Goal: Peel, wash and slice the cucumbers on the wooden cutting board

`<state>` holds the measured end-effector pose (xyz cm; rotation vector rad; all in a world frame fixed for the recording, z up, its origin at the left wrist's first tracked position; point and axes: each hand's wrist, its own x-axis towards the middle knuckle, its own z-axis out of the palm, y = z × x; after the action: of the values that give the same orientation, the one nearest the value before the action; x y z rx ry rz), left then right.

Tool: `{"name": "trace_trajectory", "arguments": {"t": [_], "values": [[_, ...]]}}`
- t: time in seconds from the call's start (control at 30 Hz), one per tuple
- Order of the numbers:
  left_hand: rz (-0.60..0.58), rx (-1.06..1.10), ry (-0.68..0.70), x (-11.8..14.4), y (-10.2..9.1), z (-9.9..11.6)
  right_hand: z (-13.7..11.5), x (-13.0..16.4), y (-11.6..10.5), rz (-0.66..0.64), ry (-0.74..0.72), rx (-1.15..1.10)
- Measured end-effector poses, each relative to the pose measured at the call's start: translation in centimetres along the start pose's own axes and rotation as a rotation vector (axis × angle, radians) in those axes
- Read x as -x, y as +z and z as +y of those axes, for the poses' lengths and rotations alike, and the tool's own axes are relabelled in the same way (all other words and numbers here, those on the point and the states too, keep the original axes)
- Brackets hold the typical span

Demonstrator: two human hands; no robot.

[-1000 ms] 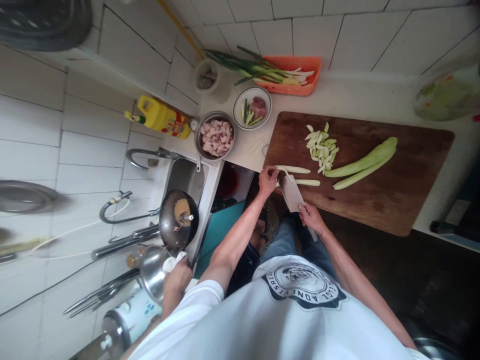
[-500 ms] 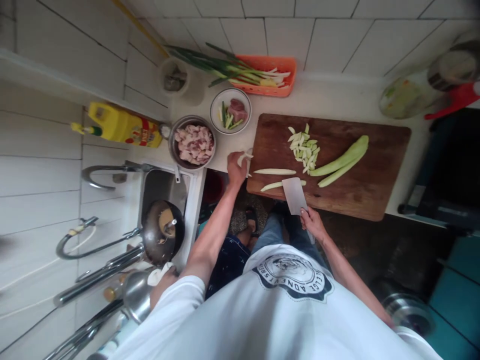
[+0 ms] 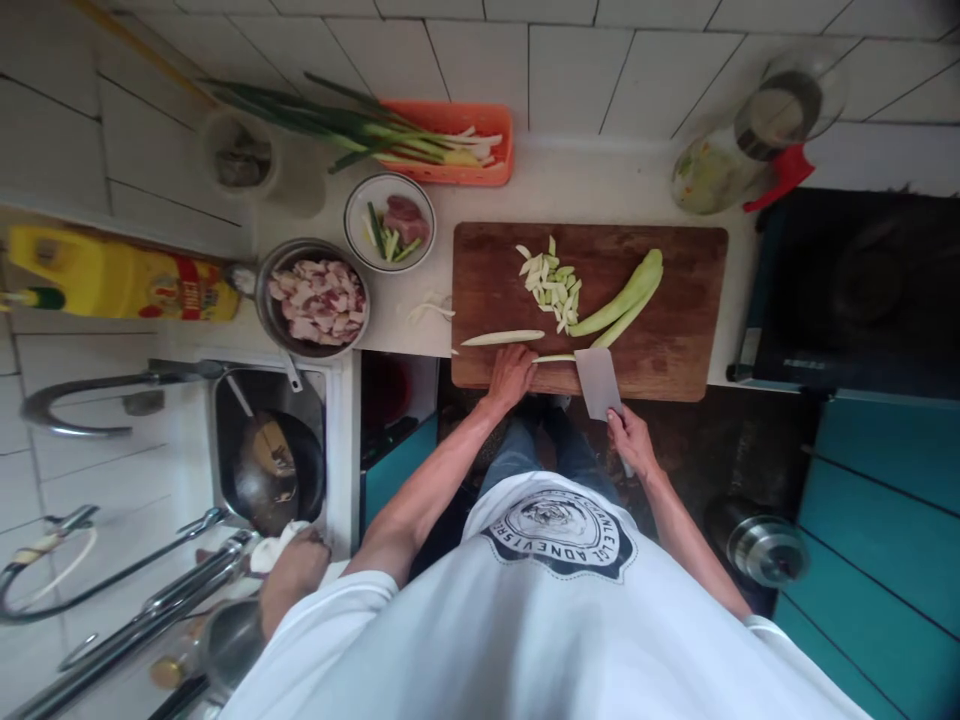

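- Since half a second earlier, the left hand [image 3: 512,372] had come back from the counter left of the board, where it had carried pale scraps, to the near edge of the wooden cutting board [image 3: 675,350]; those scraps [image 3: 429,308] now lay on the white counter [image 3: 600,190] between the board and the steel bowl of raw meat pieces [image 3: 313,298]
- That hand rested with fingers curled down on the end of the thin gourd strip [image 3: 556,357] nearest the board's front edge; whether it gripped the strip or merely pressed it, I could not tell
- The right hand [image 3: 632,440] was closed around the handle of a cleaver [image 3: 598,382], whose broad blade lay over the board's front edge just right of that strip
- A second peeled strip [image 3: 502,338] lay just beyond the left hand, the pile of cut slices [image 3: 552,283] further back, and two long unpeeled-looking green halves [image 3: 627,296] slanted beside the pile
- By my reading, the step in hand was slicing the strips into short pieces; the next move would call for steadying the strip with fingertips tucked and bringing the blade over its end
- Spring onions in an orange basket [image 3: 480,150] sat against the tiled wall
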<state>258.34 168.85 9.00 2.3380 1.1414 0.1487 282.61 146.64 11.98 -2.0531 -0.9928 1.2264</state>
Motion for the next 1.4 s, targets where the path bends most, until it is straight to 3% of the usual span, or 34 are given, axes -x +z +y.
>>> {"name": "trace_trajectory", "arguments": {"t": [0.33, 0.6, 0.77, 1.07, 1.4], "values": [[0.044, -0.068, -0.073, -1.7, -0.9, 1.0, 0.7, -4.2, -3.3, -0.037, -0.134, 0.207], [0.108, -0.095, -0.121, -4.8, 1.3, 4.6, -2.2, -6.5, -7.8, -0.146, -0.137, 0.644], [0.117, -0.038, -0.113, -6.4, 2.3, 6.9, -3.2, -7.5, -9.9, -0.194, -0.132, 0.761], [0.141, -0.017, -0.13, -8.6, 4.0, 10.2, -1.3, -9.2, -14.0, -0.181, -0.188, 0.825], [0.142, -0.084, -0.045, -13.0, 6.7, 15.2, 1.3, -9.8, -19.0, -0.055, -0.191, 0.925]]}}
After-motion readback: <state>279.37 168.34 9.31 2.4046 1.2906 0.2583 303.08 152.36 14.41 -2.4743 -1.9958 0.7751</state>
